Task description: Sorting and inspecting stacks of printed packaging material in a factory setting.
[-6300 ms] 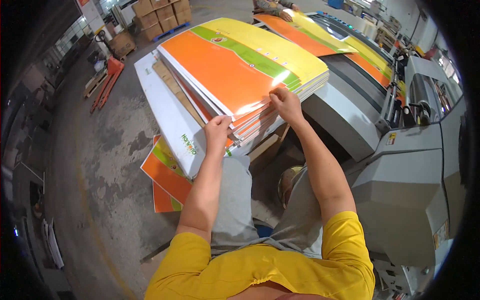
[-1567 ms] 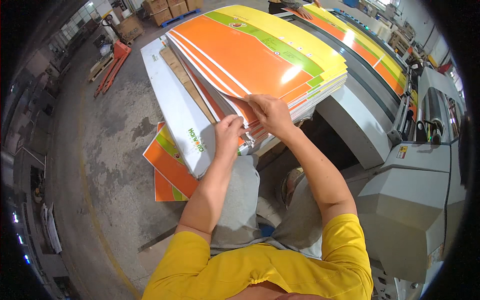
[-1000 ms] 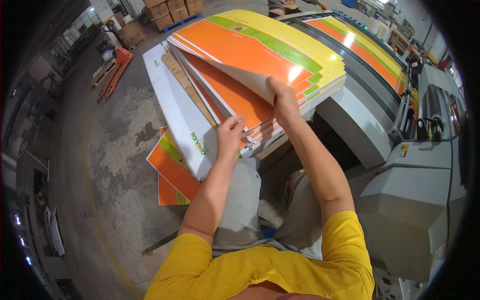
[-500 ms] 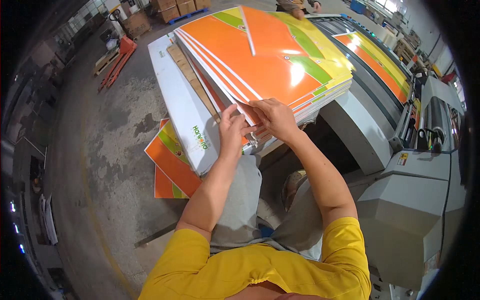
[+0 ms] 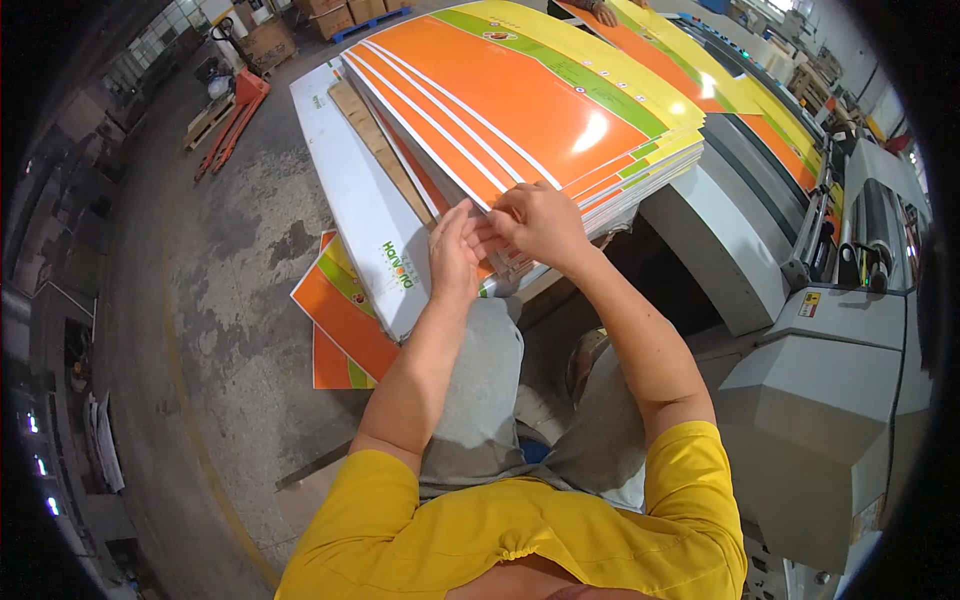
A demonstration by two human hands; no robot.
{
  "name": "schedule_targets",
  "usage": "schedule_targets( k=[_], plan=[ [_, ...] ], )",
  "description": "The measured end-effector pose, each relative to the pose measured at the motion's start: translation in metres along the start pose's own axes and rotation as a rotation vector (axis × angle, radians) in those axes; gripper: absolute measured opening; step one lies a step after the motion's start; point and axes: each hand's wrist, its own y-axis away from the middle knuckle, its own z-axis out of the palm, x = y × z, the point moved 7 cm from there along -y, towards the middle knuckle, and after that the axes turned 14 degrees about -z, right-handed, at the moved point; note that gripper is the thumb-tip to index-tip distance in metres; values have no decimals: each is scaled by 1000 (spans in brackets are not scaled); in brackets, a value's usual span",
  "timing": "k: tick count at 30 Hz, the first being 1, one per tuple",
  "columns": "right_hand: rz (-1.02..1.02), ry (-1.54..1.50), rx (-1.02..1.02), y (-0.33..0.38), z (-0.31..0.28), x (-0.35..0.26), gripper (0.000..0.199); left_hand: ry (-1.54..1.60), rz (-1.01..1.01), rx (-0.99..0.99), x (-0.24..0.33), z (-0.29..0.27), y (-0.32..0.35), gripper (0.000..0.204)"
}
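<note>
A tall stack of printed sheets [image 5: 520,110], orange with green and yellow bands, is seen in the middle of the view, its near corner fanned out. It is flanked on the left by a white board [image 5: 360,210] leaning against it and brown cardboard [image 5: 385,160] wedged between the two. Loose orange sheets [image 5: 345,325] are spread on the concrete floor [image 5: 200,300] to the near left. A grey machine [image 5: 820,400] is set on the right, with more printed sheets [image 5: 740,95] laid on its feed at the far right, where another person's hand [image 5: 603,12] is glimpsed. An orange pallet jack [image 5: 235,115] and boxes on a pallet [image 5: 340,15] are seen far left.

The near corner of the stack is met by both hands. The left hand [image 5: 455,250] is held with fingers extended and flat against the sheet edges; nothing is seen closed inside its grip. The right hand [image 5: 540,222] is curled over the corner just beside it, its grip pinched on the edges of the upper sheets. The two hands are nearly touching.
</note>
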Motion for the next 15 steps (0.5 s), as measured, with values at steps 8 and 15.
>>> schedule_targets(
  k=[8,15],
  plan=[
    [78,43,41,0,0,17,18,-128,26,-1,-3,-6,-5,57],
    [-325,21,248,10,-13,7,23,-114,28,35,-7,-6,-6,56]
  ],
)
